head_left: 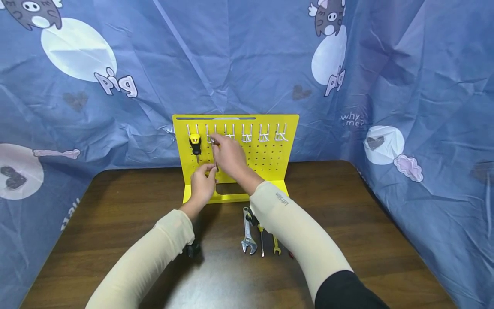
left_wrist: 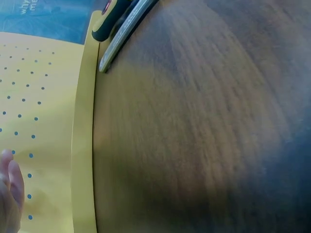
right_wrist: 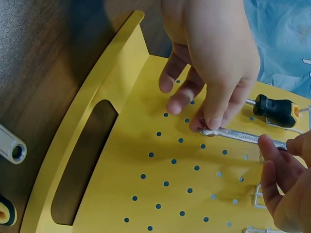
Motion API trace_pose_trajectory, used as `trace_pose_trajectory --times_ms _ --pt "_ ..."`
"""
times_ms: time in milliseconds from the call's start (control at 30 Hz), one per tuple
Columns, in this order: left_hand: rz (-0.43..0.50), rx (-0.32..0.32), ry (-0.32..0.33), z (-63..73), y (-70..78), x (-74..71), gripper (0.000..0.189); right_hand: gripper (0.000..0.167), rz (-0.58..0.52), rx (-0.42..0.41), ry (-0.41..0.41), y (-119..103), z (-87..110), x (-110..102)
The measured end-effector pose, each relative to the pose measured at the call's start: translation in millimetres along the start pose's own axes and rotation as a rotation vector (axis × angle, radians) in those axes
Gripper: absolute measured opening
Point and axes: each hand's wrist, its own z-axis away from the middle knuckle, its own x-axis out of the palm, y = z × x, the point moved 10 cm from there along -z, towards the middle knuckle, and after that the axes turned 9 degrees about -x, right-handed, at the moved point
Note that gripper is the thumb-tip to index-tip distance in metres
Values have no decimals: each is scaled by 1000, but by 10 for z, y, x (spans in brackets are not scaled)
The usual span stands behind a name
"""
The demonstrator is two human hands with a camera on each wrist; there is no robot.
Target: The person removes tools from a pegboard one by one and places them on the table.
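A slim silver wrench (right_wrist: 238,136) lies along the face of the yellow pegboard (right_wrist: 170,199). Its lower end is pinched between thumb and finger of my left hand (head_left: 202,184). My right hand (head_left: 230,158) grips the upper end beside the second hook from the left, partly hiding both. To the left, a stubby yellow-and-black screwdriver (head_left: 195,144) hangs on the first hook, tip down. In the left wrist view only some fingers of the left hand (left_wrist: 12,194) show, at the left edge.
More white double hooks (head_left: 264,133) run along the board to the right. On the brown table (head_left: 127,206) before it lie an adjustable wrench (head_left: 248,234), a screwdriver (head_left: 261,240) and a yellow wrench (head_left: 276,245). A dark object (head_left: 191,249) is partly under the left sleeve.
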Motion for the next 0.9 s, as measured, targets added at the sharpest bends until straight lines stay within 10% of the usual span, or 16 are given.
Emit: trace_pose_trajectory --times_ms 900 --pt "62 28 -91 370 142 -115 16 26 -156 14 71 -28 99 -98"
